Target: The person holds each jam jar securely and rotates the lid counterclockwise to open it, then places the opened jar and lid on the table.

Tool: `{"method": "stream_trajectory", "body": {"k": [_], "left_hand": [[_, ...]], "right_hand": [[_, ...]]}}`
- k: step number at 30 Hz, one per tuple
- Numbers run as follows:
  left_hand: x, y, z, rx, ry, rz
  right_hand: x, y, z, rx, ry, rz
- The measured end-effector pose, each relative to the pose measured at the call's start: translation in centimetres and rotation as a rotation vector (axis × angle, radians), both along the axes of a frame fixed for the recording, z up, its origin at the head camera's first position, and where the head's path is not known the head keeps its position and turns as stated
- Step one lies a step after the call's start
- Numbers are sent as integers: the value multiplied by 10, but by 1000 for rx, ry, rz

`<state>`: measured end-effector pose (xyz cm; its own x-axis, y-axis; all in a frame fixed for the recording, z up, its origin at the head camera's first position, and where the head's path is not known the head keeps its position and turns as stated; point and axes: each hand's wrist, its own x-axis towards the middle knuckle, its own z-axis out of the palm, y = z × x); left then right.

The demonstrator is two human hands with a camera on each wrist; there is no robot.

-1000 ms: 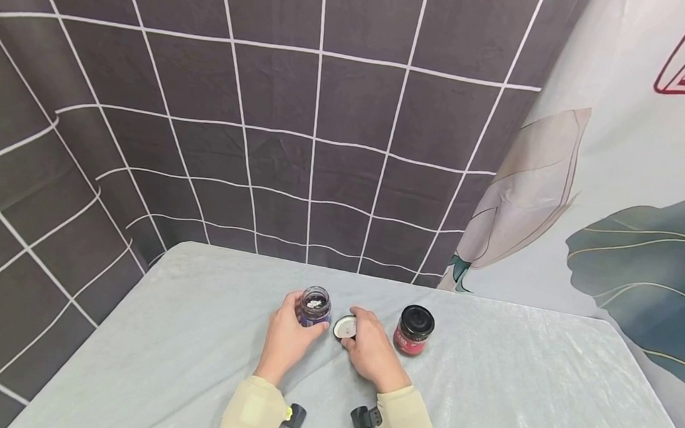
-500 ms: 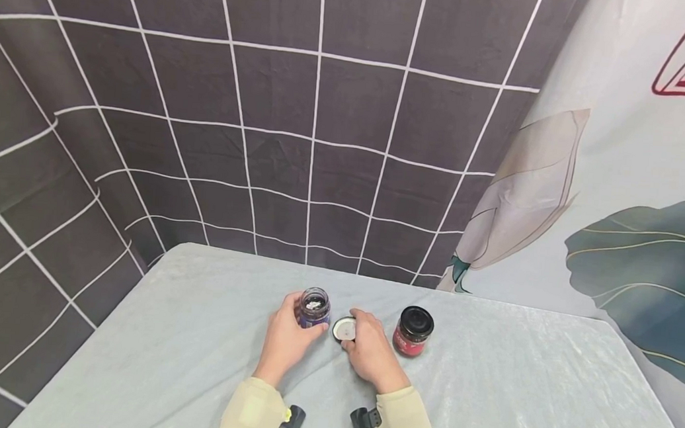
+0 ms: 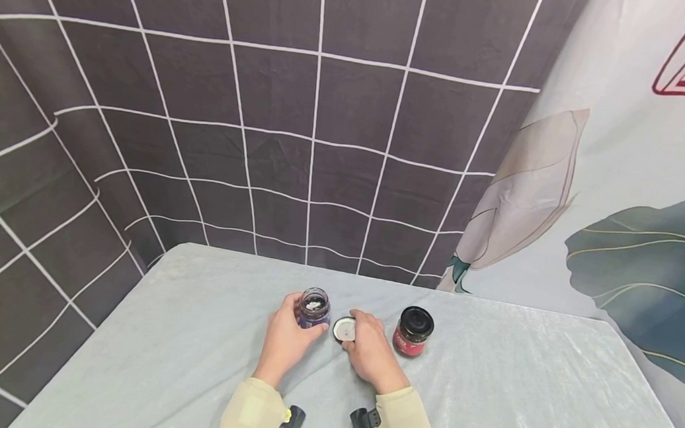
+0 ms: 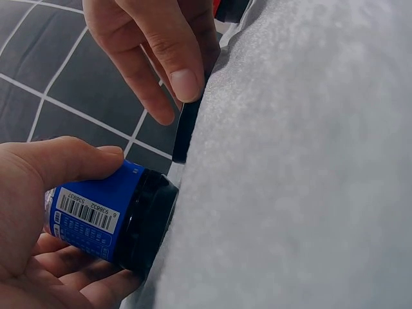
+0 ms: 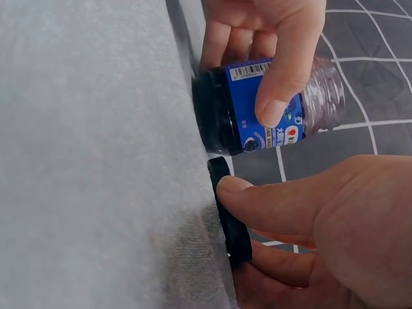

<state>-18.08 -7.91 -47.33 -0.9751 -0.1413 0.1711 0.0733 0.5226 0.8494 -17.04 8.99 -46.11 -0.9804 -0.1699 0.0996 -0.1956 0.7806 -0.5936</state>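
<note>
My left hand (image 3: 287, 339) grips an uncapped glass jar (image 3: 314, 313) with a blue label, thumb on one side and fingers round the other. The jar stands upright on the cloth, dark contents and a whitish patch showing through its mouth. In the right wrist view the blue label (image 5: 252, 119) and the clear threaded neck (image 5: 324, 96) show. Just right of the jar, my right hand (image 3: 371, 349) pinches a round black lid (image 3: 344, 329) by its edge, white inner side up. The lid (image 4: 187, 132) lies flat on the cloth, close beside the jar.
A second jar (image 3: 413, 330), with a black lid on and a red label, stands right of my right hand. Pale grey cloth (image 3: 178, 348) covers the table. Dark gridded curtain (image 3: 275, 156) hangs behind it, and a white patterned curtain (image 3: 609, 160) is at the right.
</note>
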Motion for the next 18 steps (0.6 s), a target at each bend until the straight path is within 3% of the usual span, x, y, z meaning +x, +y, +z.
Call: {"method": "stream_trajectory", "body": {"k": [18], "left_hand": [[-1, 0, -1, 8, 19, -5]], "right_hand": [[1, 0, 0, 8, 9, -2]]}}
